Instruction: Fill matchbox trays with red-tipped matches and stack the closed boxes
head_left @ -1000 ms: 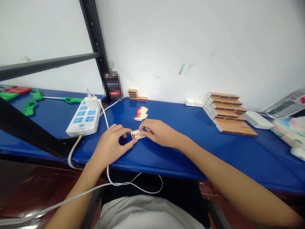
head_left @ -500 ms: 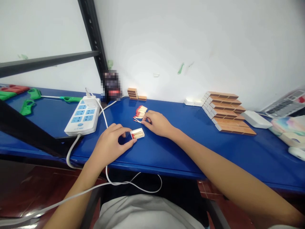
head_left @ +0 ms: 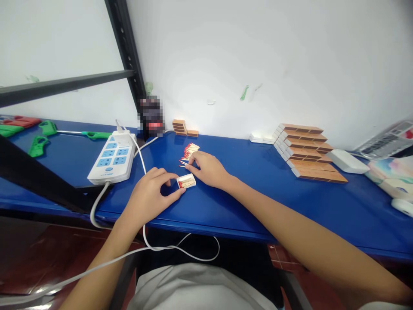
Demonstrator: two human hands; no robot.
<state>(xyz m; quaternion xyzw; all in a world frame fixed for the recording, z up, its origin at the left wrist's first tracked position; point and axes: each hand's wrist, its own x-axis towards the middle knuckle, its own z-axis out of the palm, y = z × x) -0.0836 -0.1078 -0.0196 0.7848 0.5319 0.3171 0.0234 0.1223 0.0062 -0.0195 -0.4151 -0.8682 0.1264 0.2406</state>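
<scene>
A small open matchbox tray [head_left: 186,181] with red-tipped matches lies on the blue table [head_left: 245,202]. My left hand [head_left: 151,193] curls round the tray's left end, thumb and forefinger pinching it. My right hand [head_left: 208,168] rests just beyond the tray, its fingertips pinched on matches at the near edge of a loose pile of matches [head_left: 189,153].
A white power strip [head_left: 112,158] with its cable lies to the left. Stacked brown matchboxes [head_left: 306,150] stand at the right, a few more [head_left: 182,127] by the wall. Green-handled tools [head_left: 41,133] sit far left. A black shelf post [head_left: 129,64] rises behind.
My right hand left the tray, reached up to the match pile, and now has drawn slightly back toward the tray with matches. My left hand has stayed put.
</scene>
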